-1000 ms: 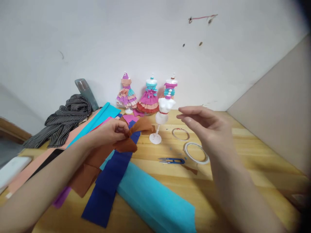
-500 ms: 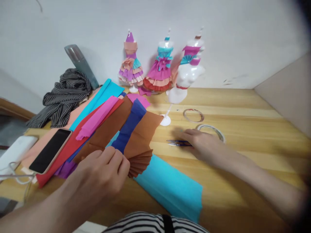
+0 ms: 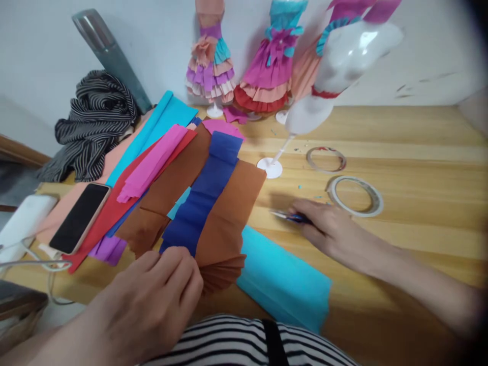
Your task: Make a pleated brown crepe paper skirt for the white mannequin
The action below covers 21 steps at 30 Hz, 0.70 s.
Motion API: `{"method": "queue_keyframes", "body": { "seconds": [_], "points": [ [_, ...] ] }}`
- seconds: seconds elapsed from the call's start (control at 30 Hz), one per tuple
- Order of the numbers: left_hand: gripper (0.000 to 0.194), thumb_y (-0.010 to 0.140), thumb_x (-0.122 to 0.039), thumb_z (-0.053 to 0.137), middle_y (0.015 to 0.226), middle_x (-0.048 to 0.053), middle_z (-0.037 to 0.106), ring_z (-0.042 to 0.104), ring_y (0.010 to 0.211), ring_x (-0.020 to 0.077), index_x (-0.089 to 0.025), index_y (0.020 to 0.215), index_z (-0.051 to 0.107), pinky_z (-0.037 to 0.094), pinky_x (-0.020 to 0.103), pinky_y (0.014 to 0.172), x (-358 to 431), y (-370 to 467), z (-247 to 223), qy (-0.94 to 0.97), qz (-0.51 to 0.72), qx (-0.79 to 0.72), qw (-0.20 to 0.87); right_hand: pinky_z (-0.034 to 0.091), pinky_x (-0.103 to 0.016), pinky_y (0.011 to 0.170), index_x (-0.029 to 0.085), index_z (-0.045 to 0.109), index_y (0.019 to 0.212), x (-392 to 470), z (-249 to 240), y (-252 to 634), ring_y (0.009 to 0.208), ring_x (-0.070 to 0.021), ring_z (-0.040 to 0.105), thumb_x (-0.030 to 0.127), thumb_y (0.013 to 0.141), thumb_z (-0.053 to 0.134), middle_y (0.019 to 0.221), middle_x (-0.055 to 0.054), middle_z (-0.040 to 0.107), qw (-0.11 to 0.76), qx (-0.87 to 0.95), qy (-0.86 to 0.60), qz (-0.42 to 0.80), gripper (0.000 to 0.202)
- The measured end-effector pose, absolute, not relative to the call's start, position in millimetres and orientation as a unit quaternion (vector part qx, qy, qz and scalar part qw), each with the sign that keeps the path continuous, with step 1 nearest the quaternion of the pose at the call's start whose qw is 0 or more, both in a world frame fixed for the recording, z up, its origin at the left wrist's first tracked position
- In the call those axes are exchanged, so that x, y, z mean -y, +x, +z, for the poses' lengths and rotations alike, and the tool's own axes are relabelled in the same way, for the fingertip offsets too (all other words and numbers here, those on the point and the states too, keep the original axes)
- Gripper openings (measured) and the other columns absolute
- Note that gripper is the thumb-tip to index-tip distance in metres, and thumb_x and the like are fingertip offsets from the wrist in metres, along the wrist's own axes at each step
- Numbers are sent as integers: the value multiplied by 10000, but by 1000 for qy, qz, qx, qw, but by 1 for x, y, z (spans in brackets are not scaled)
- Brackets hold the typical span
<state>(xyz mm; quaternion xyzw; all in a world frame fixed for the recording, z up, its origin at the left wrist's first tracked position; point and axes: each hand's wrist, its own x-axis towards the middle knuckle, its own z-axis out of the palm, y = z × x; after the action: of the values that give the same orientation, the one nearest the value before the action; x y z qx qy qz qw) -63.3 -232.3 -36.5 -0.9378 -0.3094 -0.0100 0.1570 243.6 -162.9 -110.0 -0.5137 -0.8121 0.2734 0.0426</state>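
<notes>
My left hand is closed on the near end of a dark blue paper strip, which stretches away over brown paper. My right hand is closed around small thread snips, their tips pointing left just above the wooden table. Below my left hand's fingers, at the right, a pleated brown piece fans out. A bright blue sheet lies between the two hands, nearer to me. Beyond the right hand are a white tape roll and a thinner ring of tape.
Small mannequins in paper dresses stand by the wall, beside a bare white mannequin. Leftward lie a phone, a white power bank with cables, layered coloured paper, a striped cloth and a leaning bottle.
The view has shifted lower and closer. The dark blue strip now lies flatter and wider over the brown paper. My right hand has lifted the snips slightly and turned them.
</notes>
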Motion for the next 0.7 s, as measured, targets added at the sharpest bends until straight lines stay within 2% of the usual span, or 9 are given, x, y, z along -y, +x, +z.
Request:
{"method": "queue_keyframes", "body": {
  "seconds": [0.1, 0.17, 0.27, 0.33, 0.5, 0.7],
  "points": [
    [345, 920, -83, 305, 812, 79, 656, 503, 788, 221, -133, 892, 646, 319, 353, 610, 237, -66, -41, -939, -13, 302, 166, 449, -318, 694, 177, 595, 876, 174, -98, 232, 779, -203, 592, 258, 881, 401, 811, -52, 616, 25, 752, -470, 461, 211],
    [342, 917, -74, 291, 853, 88, 663, 515, 806, 217, -122, 931, 630, 336, 351, 626, 240, -69, -44, -939, -20, 301, 167, 461, -307, 687, 178, 631, 888, 180, -92, 226, 776, -190, 585, 368, 911, 405, 800, -44, 612, -3, 694, -436, 572, 296],
    [322, 916, -93, 296, 916, 102, 666, 525, 798, 209, -113, 993, 608, 367, 353, 650, 245, -74, -46, -939, -5, 297, 173, 468, -292, 651, 151, 675, 949, 184, -89, 220, 751, -174, 569, 520, 912, 400, 790, -53, 588, -12, 624, -431, 652, 462],
    [316, 921, -126, 301, 964, 114, 668, 530, 794, 215, -110, 1036, 594, 376, 362, 654, 247, -77, -44, -942, 15, 287, 176, 462, -264, 578, 131, 675, 951, 183, -90, 219, 657, -142, 539, 570, 890, 426, 718, -28, 537, -17, 576, -432, 693, 508],
    [290, 896, -143, 360, 1061, 113, 670, 536, 829, 213, -128, 1070, 592, 406, 362, 685, 249, -82, -36, -948, 20, 258, 185, 402, -180, 390, 111, 660, 894, 178, -99, 219, 453, -60, 472, 529, 830, 562, 643, 25, 490, -63, 456, -371, 807, 434],
    [322, 854, -143, 408, 1128, 114, 669, 573, 852, 216, -155, 1108, 605, 463, 357, 684, 257, -90, -35, -944, 41, 267, 191, 326, -152, 303, 82, 689, 844, 177, -115, 217, 346, -28, 417, 376, 826, 578, 576, 43, 496, -52, 380, -300, 874, 314]
  ]
}}
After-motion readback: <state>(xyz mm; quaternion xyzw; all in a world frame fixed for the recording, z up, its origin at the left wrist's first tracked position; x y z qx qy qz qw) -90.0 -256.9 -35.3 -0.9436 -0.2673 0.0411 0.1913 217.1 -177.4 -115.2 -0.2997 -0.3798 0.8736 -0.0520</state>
